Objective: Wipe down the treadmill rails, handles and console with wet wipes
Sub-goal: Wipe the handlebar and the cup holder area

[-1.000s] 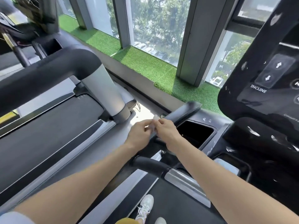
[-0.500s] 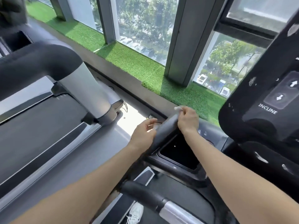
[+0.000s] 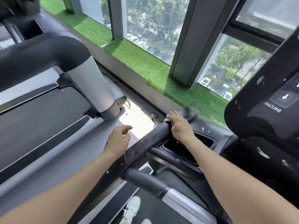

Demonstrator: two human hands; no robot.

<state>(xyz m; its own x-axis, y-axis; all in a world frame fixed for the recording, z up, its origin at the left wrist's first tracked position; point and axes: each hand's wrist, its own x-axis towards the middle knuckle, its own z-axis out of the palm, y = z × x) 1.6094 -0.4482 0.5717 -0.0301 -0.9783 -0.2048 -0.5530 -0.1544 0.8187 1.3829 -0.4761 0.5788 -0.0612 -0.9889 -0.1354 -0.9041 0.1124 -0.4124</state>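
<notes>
- The right hand (image 3: 180, 126) presses a white wet wipe (image 3: 167, 119) onto the black treadmill handle (image 3: 152, 139), fingers curled over it.
- The left hand (image 3: 119, 139) hovers beside the handle, loosely open and empty.

Rail (image 3: 146, 139): black padded bar, scuffed and dusty, running diagonally from lower left up to a rounded end cap near the window sill.
Wipe (image 3: 167, 119): small white wad, mostly hidden, only an edge showing on the rail's upper part.
Handle (image 3: 145, 181): short black grip with a silver section, lying below the rail and crossing toward lower right.
Console (image 3: 267, 113): glossy black panel at right, smudged, with an arrow button marked INCLINE.
</notes>
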